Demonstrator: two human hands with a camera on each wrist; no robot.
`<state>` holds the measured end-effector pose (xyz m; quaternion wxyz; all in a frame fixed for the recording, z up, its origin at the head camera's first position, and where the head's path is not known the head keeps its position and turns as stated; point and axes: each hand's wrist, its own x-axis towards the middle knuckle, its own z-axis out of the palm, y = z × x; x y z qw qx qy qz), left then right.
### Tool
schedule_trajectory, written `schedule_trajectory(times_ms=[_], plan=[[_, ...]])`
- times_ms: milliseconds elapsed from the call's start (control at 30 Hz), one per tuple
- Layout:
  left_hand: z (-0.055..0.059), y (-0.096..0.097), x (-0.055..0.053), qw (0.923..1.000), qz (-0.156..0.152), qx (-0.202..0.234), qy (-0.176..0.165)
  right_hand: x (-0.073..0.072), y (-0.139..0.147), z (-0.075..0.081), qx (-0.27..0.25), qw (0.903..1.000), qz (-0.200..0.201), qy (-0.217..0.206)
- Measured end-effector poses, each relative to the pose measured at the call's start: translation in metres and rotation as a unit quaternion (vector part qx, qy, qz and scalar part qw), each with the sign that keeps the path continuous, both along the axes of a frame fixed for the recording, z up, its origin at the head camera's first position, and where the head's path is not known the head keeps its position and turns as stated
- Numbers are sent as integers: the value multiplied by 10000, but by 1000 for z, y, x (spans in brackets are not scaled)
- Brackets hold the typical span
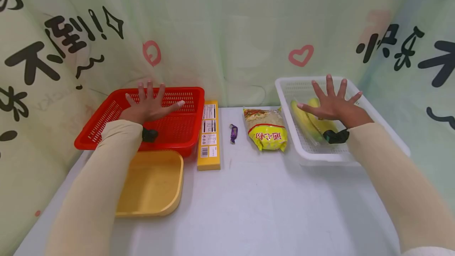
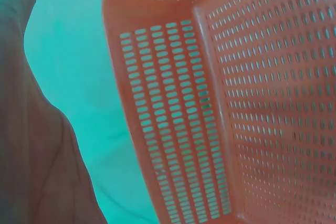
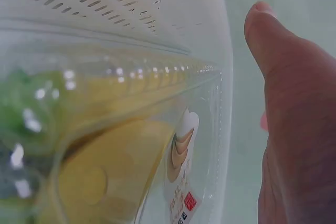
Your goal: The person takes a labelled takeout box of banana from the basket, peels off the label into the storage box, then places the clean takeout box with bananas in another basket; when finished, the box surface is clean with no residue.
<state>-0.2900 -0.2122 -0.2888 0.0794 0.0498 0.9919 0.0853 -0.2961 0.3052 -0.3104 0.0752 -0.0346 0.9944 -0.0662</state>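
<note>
My left hand (image 1: 147, 106) is held over the red basket (image 1: 174, 147) with its fingers spread straight and nothing in it. In the left wrist view the basket's slotted wall (image 2: 168, 119) lies beside the hand (image 2: 37, 129). My right hand (image 1: 334, 108), fingers also spread and holding nothing, is over the white basket (image 1: 327, 157). Inside that basket lies a clear plastic pack (image 1: 302, 123) with long yellow contents, partly covered by the hand. The right wrist view shows the pack (image 3: 115, 166) up close, with green at one end and a printed label.
Below the red basket stands a yellow tray (image 1: 153, 185), partly behind the left sleeve. Between the baskets lie a long yellow box (image 1: 209, 137), a small purple-wrapped candy (image 1: 233, 133) and a yellow snack bag (image 1: 266, 131). A printed curtain (image 1: 245, 42) hangs behind.
</note>
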Motion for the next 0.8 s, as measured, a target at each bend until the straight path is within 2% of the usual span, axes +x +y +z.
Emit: schedule_trajectory(times_ms=[200,367,633,800], plan=[[1,26,-4,9989,-294,351,-119,2,10,3,-273,9996,24,45],[-1,55,-4,9971,-607,457,30,5,16,5,-660,9978,44,21],[-23,108,-2,9869,-1180,1088,167,9,33,4,-878,9961,53,-39],[-36,137,7,9782,-1313,1602,139,11,47,-1,-998,9950,75,-33]])
